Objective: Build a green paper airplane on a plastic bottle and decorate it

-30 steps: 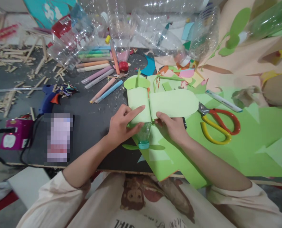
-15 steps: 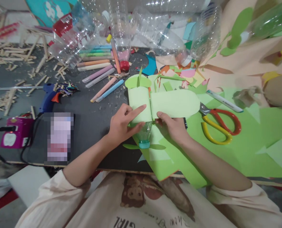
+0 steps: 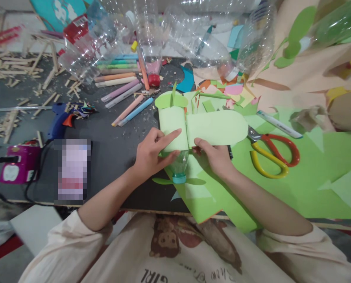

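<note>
A small plastic bottle (image 3: pixel 181 160) wrapped in light green paper lies with its teal cap (image 3: pixel 179 178) toward me. Thin green paper blades stick out either side of the cap, and green paper fins (image 3: pixel 172 100) stand at the far end. My left hand (image 3: pixel 150 151) grips the bottle, index finger stretched over the wrap and thumb near the neck. Between thumb and fingers, my right hand (image 3: pixel 215 159) pinches the lower edge of a round-ended light green paper strip (image 3: pixel 218 127). The strip's straight end meets the bottle's right side; my right fingers are partly hidden beneath it.
Scissors (image 3: pixel 271 153) and a pen-like cutter (image 3: pixel 279 124) lie on green paper sheets at right. Left are a blue glue gun (image 3: pixel 57 118), a phone (image 3: pixel 73 169) and a purple box with cables (image 3: pixel 20 163). Markers (image 3: pixel 137 111), paper scraps, wood sticks and clear bottles (image 3: pixel 84 59) lie farther back.
The view shifts very slightly. Both hands, the bottle and the paper strip keep the same positions relative to each other.
</note>
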`<state>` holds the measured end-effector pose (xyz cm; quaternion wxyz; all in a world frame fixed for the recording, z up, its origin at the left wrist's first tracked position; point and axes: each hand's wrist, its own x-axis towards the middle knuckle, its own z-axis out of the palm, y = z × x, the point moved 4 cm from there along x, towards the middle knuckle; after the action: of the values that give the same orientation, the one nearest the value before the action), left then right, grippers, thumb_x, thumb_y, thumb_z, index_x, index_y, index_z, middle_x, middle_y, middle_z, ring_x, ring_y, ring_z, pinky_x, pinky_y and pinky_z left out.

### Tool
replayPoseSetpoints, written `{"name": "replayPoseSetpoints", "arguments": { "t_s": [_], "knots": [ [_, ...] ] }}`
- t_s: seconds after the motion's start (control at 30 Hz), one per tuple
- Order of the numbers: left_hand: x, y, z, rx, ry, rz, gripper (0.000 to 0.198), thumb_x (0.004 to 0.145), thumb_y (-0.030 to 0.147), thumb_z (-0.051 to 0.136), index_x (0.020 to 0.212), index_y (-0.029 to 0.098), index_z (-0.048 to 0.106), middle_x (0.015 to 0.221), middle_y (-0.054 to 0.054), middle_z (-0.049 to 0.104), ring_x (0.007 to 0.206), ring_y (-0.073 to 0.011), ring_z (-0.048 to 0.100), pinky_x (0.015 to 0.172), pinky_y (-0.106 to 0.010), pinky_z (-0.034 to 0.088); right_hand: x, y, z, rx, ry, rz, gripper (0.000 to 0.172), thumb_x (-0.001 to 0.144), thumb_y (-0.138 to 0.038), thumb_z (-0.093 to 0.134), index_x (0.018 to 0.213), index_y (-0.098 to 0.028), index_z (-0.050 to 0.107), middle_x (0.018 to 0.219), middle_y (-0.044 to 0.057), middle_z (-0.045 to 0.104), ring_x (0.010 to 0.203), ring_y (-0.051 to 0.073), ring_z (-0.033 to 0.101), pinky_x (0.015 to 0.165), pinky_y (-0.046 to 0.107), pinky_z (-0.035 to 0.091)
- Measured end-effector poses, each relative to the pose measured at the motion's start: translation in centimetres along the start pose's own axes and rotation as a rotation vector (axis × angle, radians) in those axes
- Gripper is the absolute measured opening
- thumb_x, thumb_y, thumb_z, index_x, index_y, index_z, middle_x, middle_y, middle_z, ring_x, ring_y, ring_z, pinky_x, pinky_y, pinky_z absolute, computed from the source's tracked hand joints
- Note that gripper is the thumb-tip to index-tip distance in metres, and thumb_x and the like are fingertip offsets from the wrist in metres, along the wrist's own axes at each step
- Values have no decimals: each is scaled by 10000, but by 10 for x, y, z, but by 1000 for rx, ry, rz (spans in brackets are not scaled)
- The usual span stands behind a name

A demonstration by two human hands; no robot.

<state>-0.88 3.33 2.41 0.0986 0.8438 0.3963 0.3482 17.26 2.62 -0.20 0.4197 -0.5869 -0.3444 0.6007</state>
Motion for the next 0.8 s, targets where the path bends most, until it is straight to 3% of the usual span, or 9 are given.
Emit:
{"name": "replayPoseSetpoints", "arguments": {
  "t_s": [0.43, 0.6, 0.7, 0.8],
  "knots": [
    [0, 1, 0, 15, 27, 3, 422, 979, 466, 483, 1269, 192, 618, 796, 2, 439, 689, -122, 442, 561, -213, 376, 1, 1, 1, -25, -33, -2, 298, 699, -441, 701, 571, -199, 584, 535, -9, 571, 521, 124, 528, 575, 302, 484],
    [0, 0, 1, 11, -16, -20, 441, 982, 483, 462, 1273, 194, 622, 802, -9, 462, 694, -127, 451, 563, -220, 381, 1, 2, 1, -58, -62, -18, 344, 712, -499, 706, 589, -204, 579, 544, -8, 574, 530, 132, 531, 596, 319, 493],
    [0, -2, 1, 30, -42, -49, 475, 984, 519, 426, 1270, 199, 630, 789, -12, 460, 695, -132, 456, 567, -226, 388, 2, -2, 1, -93, -110, -84, 386, 716, -581, 696, 629, -223, 579, 572, 0, 585, 566, 157, 554, 605, 336, 514],
    [-1, -1, 2, 54, -28, -35, 491, 992, 528, 399, 1257, 190, 638, 778, -10, 458, 686, -130, 462, 561, -224, 395, 4, -8, 0, -264, -245, -197, 379, 730, -608, 682, 727, -237, 608, 659, 26, 636, 654, 196, 603, 667, 370, 553]
  ]
}}
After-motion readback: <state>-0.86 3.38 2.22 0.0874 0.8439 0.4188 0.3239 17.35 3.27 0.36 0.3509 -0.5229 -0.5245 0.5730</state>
